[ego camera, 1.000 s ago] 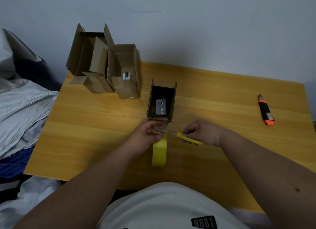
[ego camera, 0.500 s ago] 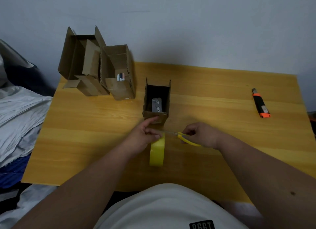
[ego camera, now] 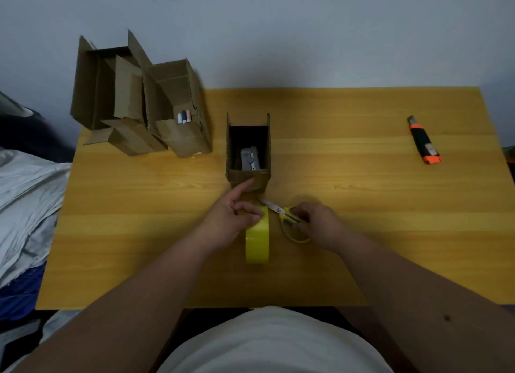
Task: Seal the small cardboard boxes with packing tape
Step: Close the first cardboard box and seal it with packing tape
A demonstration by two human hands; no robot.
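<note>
- Left hand [ego camera: 231, 219] grips the upright yellow tape roll [ego camera: 257, 239]; its forefinger touches the open box [ego camera: 248, 147], mid-table.
- Right hand [ego camera: 317, 222] holds yellow scissors [ego camera: 287, 219].
- Bare tabletop [ego camera: 348, 205] spreads rightward to one utility knife [ego camera: 423, 141].
- Three cardboard boxes; two [ego camera: 145, 99] crowd the far-left corner.

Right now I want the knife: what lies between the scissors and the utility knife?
Only bare tabletop lies between the scissors and the utility knife, in the head view.

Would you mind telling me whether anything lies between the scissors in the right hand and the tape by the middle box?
Nothing visible does. The scissors in the right hand point straight toward the near face of the box, beside the tape roll that the left hand holds.
</note>
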